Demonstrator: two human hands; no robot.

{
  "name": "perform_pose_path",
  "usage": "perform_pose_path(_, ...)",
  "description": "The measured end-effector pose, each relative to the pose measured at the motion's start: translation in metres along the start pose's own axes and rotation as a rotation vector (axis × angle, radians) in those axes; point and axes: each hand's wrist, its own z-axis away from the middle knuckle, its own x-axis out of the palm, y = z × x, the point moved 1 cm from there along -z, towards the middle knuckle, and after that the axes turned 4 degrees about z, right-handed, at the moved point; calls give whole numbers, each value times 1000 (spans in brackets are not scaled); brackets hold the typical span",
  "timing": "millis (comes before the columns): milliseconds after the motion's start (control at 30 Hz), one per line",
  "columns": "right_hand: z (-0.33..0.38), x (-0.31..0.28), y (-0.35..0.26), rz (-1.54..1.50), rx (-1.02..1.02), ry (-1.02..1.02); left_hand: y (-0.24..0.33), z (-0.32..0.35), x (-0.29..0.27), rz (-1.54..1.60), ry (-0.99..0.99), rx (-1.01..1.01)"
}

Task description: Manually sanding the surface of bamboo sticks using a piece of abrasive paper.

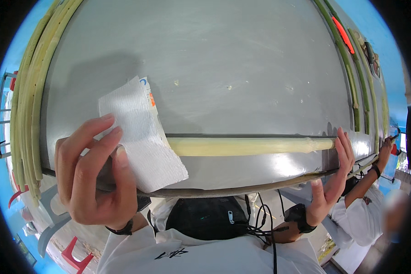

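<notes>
A peeled, pale green-yellow stalk [251, 146], which looks like bamboo, lies crosswise along the near edge of the grey table [260, 55]. At its left end, my left hand [93, 171] pinches a white textured sheet [141, 132] between thumb and fingers. Some coloured print shows along the sheet's right edge, and the sheet covers that end of the stalk. Over at the stalk's right end is my right hand [338, 166], fingers stretched out and its palm side against the tip, not wrapped around it.
Several pale stalks [34, 91] line the table's left side. Along the right side lie green stalks [351, 77] and a bright orange-red tool [342, 35]. Another person [365, 214] works at the right. Black cables [265, 223] hang by my body; a red stool [76, 255] stands lower left.
</notes>
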Motion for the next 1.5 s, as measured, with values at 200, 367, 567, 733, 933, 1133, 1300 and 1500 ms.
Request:
perform_pose_path(200, 3, -3, 0, 0, 6, -17, -1, -4, -6, -1, -32, 25)
perform_pose_path(367, 7, -6, 4, 57, 6, -41, 4, -7, -18, -17, -157, -16)
perform_pose_path(567, 10, -9, 7, 53, 44, -36, 11, -8, -37, -117, -367, -50)
perform_pose_path(733, 9, -10, 6, 67, 38, -49, 9, -10, -32, -31, -321, -74)
perform_pose_path(933, 2, -5, -7, -18, 8, -56, 1, -8, -12, 15, -158, -17)
perform_pose_path(1133, -7, -13, -18, 10, -77, -99, 4, -9, -18, 62, -129, -85)
perform_pose_path(1300, -12, -27, -13, 127, -231, -96, 8, -13, -12, 21, -123, -6)
perform_pose_path(1500, -28, -26, 4, -107, -287, -160, 8, -20, -9, 48, -186, 2)
